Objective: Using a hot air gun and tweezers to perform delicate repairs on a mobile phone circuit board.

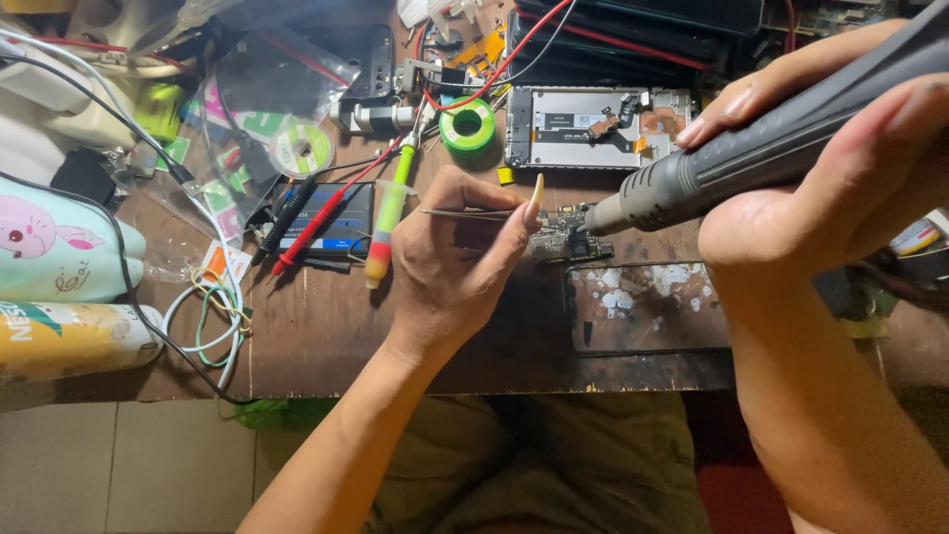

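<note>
Looking down from the head camera, I saw a small dark circuit board (565, 240) lying on the worn wooden workbench (326, 336), crowded with tiny metal shields and components, its outline irregular. It sat just beyond the left hand (450, 262) and just under the metal nozzle of a grey hot-air wand (751, 148), near the upper left corner of a scuffed dark work mat (643, 307) flecked with white residue.

The left hand was closed around thin metal tweezers (465, 212), thumb and forefinger pinched on them, one long nail sticking up; whether their tips touched the board I could not tell. The right hand (840, 168) was wrapped firmly around the wand's ribbed grip, fingers above and thumb below, the nozzle slanting down and left, ending right at the board's right edge.

Behind the board lay an opened phone frame (593, 127), silver inside, with a green solder spool (467, 127) to its left. A yellow-green syringe (388, 222) lay beside the left hand, next to a small meter (331, 218) crossed by red and black probes (301, 222). Coiled wires (213, 316) trailed off the bench's left part.
</note>
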